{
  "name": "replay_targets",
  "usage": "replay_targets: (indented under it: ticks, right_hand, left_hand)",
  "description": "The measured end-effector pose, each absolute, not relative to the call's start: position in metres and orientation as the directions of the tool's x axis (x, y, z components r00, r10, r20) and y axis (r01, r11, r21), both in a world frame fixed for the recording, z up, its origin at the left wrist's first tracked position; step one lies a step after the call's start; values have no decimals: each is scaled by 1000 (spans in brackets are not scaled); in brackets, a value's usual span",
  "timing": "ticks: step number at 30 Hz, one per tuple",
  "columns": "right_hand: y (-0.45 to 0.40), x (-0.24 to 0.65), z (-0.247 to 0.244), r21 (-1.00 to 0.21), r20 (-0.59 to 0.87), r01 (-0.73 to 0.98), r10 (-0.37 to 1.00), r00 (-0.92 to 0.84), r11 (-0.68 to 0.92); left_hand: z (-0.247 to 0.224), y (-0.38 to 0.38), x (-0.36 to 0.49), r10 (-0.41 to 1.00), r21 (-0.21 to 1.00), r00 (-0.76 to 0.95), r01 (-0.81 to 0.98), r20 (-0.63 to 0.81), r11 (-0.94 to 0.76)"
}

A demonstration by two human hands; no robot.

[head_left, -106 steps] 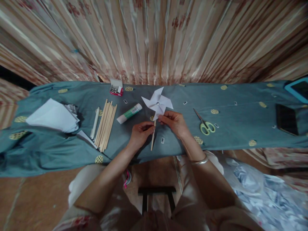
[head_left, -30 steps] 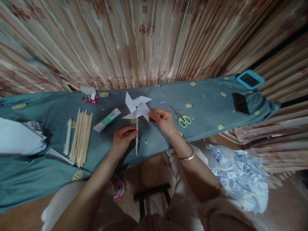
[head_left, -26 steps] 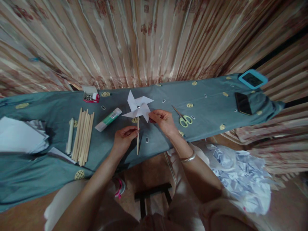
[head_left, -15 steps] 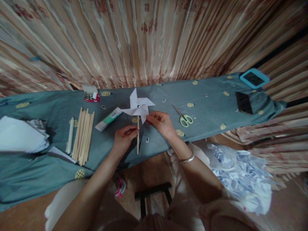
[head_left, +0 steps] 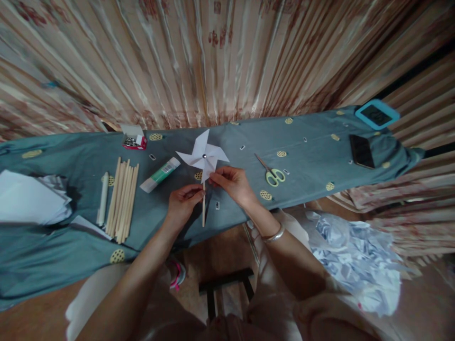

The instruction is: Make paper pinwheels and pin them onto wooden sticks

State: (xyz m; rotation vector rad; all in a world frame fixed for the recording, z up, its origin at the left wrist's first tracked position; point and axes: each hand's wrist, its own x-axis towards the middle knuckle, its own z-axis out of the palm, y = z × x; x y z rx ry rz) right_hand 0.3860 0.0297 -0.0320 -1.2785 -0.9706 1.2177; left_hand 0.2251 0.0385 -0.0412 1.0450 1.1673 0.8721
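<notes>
At centre of the teal, fruit-patterned tablecloth [head_left: 313,161], the white paper pinwheel [head_left: 204,162] sits at the upper end of a slim pale wooden stick [head_left: 204,208]. L hand [head_left: 182,208]: thumb & fingers pinch the stick just below the blades. R hand [head_left: 236,185]: thumb & forefinger nip the lowest blade tip. Done, as far as visible: 4 blades folded in, round silvery stud [head_left: 204,156] at hub; pinwheel appears mounted. Firmness of fixing & free spin: can't tell. Unused: bundle of bare pale wooden sticks [head_left: 122,203], stack of white paper [head_left: 31,196].

Surroundings: white-and-green glue stick [head_left: 160,175] lies nearest the L blade tip, prob. the main obstacle on that side; small red-and-white box w/ metal pins [head_left: 140,143] beyond, open. White rod [head_left: 103,199] beside bundle. Green-handled scissors [head_left: 270,171] lie nr. R hand, pts. away from person. Far R: black phone-like slab [head_left: 361,151], blue-framed display [head_left: 377,114]. Below table edge, R: clear bag of crumpled paper [head_left: 355,265].
</notes>
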Motion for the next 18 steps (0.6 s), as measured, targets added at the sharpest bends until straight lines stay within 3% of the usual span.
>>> replay_targets:
  ticks: [12,18]
  right_hand:
    - [27,385,-26,-998,-62,-9,990,125,-61]
    - [30,404,-18,-1000,10,12,957,290,7]
  left_hand:
    - [-43,38,224,944,963,194,1,-266,270]
    - [-42,38,223,945,961,189,-12,-268,275]
